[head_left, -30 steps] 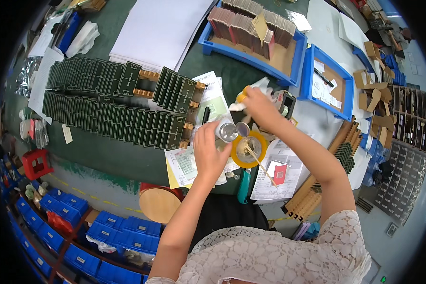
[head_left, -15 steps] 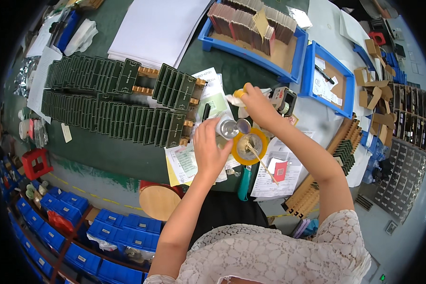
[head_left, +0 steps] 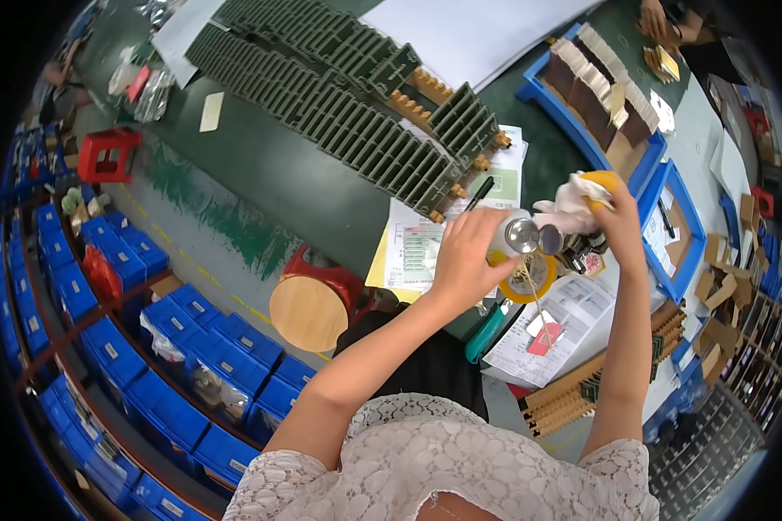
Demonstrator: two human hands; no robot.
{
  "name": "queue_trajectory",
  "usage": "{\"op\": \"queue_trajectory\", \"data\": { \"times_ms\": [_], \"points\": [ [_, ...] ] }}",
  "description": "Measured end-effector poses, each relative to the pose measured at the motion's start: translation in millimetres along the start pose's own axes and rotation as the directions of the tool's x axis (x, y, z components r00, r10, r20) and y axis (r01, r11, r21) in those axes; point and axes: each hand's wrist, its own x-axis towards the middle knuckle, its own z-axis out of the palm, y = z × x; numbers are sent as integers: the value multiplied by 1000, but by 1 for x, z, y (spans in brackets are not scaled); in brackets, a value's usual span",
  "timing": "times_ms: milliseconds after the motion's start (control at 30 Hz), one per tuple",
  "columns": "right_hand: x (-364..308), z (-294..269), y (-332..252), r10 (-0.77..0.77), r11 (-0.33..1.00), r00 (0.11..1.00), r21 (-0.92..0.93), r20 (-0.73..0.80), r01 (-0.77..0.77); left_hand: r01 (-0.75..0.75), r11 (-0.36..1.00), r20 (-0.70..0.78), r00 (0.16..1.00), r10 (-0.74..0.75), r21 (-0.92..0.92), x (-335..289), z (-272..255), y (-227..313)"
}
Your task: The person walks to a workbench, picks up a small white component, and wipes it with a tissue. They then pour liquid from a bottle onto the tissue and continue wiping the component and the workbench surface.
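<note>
At twelve o'clock of the yellow tape roll (head_left: 523, 276), the left hand (head_left: 466, 260) grips a small metal can (head_left: 516, 234), now raised, while the right hand (head_left: 613, 217), clamped on a white cloth (head_left: 565, 201), has drawn slightly away.

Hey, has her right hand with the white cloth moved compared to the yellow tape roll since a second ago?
Yes. The right hand with the white cloth has lifted up and to the right, away from the yellow tape roll, which it overlapped before; the left hand holds the round metal container.

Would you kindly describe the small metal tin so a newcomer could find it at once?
Start at the green table, then the papers at its near edge. The small metal tin is held above them in the left hand; its round shiny silver top distinguishes it from the yellow tape roll beneath.
</note>
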Motion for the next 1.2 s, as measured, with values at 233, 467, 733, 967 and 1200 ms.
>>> {"op": "queue_trajectory", "data": {
  "times_ms": [233, 467, 733, 967, 1200],
  "points": [
    [-69, 33, -78, 109, 933, 994, 344, 12, -107, 172, 984, -227, 961, -157, 49, -76, -95, 8],
    [-80, 246, -115, 236, 574, 942, 749, 237, -332, 441, 876, -562, 782, -269, 194, -151, -205, -24],
    [-59, 335, -76, -414, 796, 910, -486, -6, 359, 502, 862, -589, 720, -367, 76, -182, -284, -91],
    [-76, 360, -96, -279, 802, 957, -566, -74, 190, 437, 898, -488, 795, -360, 50, -164, -336, -128],
    [-53, 426, -107, -356, 824, 917, -522, -179, 218, 402, 916, -433, 826, -360, 5, -144, -371, -147]
  ]
}}
